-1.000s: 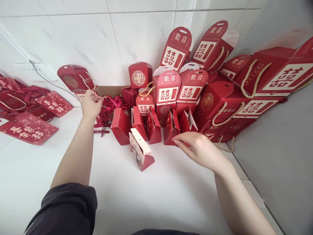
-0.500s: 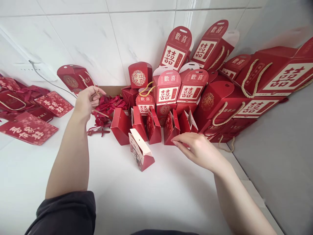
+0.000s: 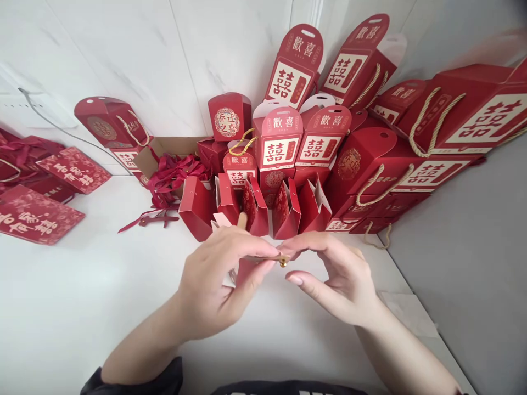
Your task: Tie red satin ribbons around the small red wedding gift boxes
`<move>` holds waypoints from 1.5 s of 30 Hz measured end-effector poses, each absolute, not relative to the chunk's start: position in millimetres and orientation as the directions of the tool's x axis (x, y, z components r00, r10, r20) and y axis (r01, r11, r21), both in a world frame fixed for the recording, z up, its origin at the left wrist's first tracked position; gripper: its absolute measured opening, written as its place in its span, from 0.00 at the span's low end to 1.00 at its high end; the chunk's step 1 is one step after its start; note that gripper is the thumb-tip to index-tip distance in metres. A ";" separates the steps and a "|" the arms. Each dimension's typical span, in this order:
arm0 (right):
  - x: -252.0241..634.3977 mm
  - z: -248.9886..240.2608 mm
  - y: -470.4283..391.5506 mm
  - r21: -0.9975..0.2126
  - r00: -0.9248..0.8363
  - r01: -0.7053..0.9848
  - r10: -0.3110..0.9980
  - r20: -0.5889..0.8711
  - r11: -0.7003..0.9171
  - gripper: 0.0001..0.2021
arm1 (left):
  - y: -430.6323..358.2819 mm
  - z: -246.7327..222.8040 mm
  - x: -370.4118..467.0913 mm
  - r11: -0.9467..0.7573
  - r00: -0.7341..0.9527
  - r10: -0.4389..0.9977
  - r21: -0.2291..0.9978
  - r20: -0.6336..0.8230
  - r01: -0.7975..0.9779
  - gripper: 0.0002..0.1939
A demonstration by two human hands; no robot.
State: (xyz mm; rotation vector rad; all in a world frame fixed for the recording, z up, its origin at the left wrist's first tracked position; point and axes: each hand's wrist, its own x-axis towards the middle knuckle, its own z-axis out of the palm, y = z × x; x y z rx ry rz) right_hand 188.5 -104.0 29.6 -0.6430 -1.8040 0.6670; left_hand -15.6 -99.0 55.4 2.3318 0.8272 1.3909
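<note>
Pinched in my left hand [image 3: 226, 277] is a thin brown strip [image 3: 263, 257] with a small gold stud [image 3: 283, 263] at its right end. My right hand [image 3: 340, 274] is just right of the stud, thumb and fingers apart, its fingertips near the strip's tip. Behind my left hand, a small white and red box [image 3: 222, 219] is mostly hidden. Several small red boxes with open tops, one of them at the left end [image 3: 197, 208], stand in a row beyond my hands.
Red gift boxes with rope handles [image 3: 411, 129] are stacked at the back right. A cardboard box [image 3: 144, 159] holds dark red ribbons [image 3: 181, 170]. Flat red printed bags [image 3: 39, 216] lie at the left. A grey wall [image 3: 473, 247] bounds the right side.
My left hand has come from the ribbons to the centre, carrying the brown strip. My right hand has drawn nearer to me, with its thumb and fingers spreading apart.
</note>
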 end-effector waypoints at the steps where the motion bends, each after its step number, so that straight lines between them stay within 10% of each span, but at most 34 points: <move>1: 187.7 30.4 -105.3 -0.662 -0.270 0.104 0.662 0.700 0.742 0.17 | -99.6 56.1 -13.8 -0.816 0.384 0.573 0.463 0.724 0.345 0.18; 9: 191.2 34.9 -108.4 -0.452 -0.255 0.193 0.489 0.834 0.871 0.16 | -102.4 64.9 -9.0 -0.870 0.456 0.431 0.225 0.779 0.438 0.16; 38: 194.7 26.8 -87.5 -0.888 -0.504 -0.194 0.735 0.455 0.417 0.02 | -71.4 37.6 -7.8 -0.445 0.663 0.630 0.888 0.404 -0.118 0.03; 45: 180.4 28.5 -99.6 -0.641 -0.085 0.238 0.673 0.735 0.730 0.06 | -85.4 30.4 -0.2 -0.747 0.230 0.665 0.637 0.710 0.190 0.09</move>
